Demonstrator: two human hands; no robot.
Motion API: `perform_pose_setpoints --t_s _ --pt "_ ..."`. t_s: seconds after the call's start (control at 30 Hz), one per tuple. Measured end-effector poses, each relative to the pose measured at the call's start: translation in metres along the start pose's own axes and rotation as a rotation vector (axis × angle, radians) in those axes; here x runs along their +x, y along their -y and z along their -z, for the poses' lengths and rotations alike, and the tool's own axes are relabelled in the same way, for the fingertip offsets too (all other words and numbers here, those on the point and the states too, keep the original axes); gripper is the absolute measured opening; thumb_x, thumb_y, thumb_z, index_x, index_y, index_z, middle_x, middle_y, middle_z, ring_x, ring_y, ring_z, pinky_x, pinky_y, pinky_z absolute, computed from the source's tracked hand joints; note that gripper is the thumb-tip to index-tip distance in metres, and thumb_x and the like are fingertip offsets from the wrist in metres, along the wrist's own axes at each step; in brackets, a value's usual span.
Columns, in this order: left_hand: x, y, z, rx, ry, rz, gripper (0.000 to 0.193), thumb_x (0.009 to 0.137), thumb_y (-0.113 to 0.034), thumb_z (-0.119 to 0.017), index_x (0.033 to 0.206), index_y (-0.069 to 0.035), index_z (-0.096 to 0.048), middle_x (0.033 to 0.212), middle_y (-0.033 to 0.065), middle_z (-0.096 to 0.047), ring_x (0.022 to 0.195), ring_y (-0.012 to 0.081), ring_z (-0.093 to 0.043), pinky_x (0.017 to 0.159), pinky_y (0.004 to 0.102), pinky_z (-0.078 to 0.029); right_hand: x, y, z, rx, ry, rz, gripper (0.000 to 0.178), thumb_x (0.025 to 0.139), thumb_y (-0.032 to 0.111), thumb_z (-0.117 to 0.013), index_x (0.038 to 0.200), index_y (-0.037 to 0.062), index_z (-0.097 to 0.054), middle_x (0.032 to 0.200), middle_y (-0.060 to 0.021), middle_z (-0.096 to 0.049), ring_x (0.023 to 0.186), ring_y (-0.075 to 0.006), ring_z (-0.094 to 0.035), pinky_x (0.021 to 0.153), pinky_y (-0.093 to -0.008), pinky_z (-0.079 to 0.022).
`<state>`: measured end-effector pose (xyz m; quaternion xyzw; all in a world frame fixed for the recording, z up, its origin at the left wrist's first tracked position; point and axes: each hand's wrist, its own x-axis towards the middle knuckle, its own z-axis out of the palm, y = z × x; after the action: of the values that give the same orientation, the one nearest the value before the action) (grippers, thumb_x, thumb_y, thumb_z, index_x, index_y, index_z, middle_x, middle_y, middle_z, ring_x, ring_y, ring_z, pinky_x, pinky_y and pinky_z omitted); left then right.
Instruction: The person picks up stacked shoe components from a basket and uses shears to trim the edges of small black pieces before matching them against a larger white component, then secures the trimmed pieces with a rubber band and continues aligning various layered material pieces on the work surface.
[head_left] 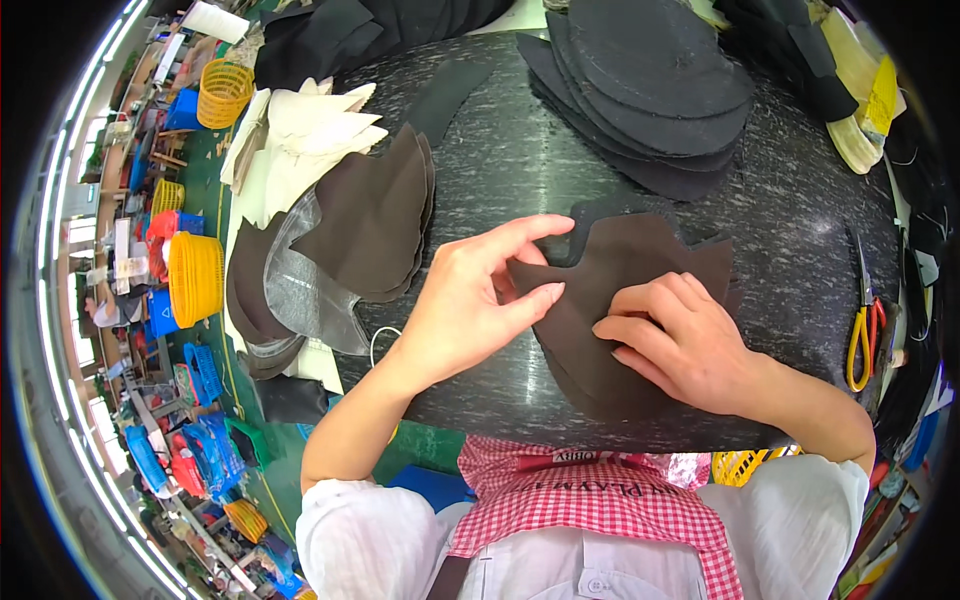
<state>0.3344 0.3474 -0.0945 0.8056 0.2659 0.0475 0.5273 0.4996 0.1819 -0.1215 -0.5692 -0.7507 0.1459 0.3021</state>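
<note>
On the dark speckled worktop [490, 150] in front of me lies a brown, shaped fabric piece [635, 245], with a black piece [592, 212] showing from under its far edge. My left hand [480, 285] has its thumb over the brown piece's pointed left corner and other fingers behind it. Its index finger reaches out to the black piece. My right hand [685, 345] rests on the brown piece, fingers curled, index and thumb tips close together. Whatever may be between those fingertips is hidden.
A brown stack [375, 225], cream pieces [310, 135] and a clear sheet [315, 285] lie on the left. Black rounded pieces [650, 75] are piled at the far side. Scissors [862, 320] with yellow and red handles lie right. Yellow baskets [195, 280] stand beyond the left edge.
</note>
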Motion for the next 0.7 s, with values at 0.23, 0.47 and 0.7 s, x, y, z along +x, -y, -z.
perform_pose_setpoints --t_s 0.23,0.47,0.7 --pt "-0.003 0.002 -0.008 0.243 -0.126 -0.212 0.049 0.074 0.001 -0.065 0.121 -0.010 -0.057 0.076 0.0018 -0.057 0.054 0.0059 -0.051 0.048 0.0207 -0.043 0.007 0.011 0.008 -0.196 0.257 0.034 0.052 0.080 0.031 -0.061 0.127 0.0117 -0.049 0.137 -0.0036 -0.041 0.126 -0.0197 -0.039 0.102 -0.0359 -0.031" --pt "-0.016 0.007 -0.004 0.581 -0.376 -0.584 0.056 0.075 0.005 -0.061 0.129 0.001 -0.044 0.098 0.0142 -0.058 0.087 0.0291 -0.060 0.074 0.0351 -0.050 0.004 0.013 0.012 -0.121 0.279 0.012 0.072 0.074 0.047 -0.064 0.131 0.0079 -0.044 0.141 -0.0089 -0.037 0.132 -0.0229 -0.033 0.107 -0.0398 -0.026" --pt "-0.036 0.009 -0.025 0.329 0.077 -0.642 0.063 0.071 -0.009 -0.070 0.127 0.005 -0.044 0.128 0.0217 -0.048 0.116 0.0351 -0.050 0.096 0.0427 -0.042 -0.026 -0.001 0.027 0.022 0.021 0.161 0.052 0.064 0.025 -0.075 0.107 0.0030 -0.058 0.115 -0.0115 -0.054 0.107 -0.0264 -0.055 0.091 -0.0411 -0.044"
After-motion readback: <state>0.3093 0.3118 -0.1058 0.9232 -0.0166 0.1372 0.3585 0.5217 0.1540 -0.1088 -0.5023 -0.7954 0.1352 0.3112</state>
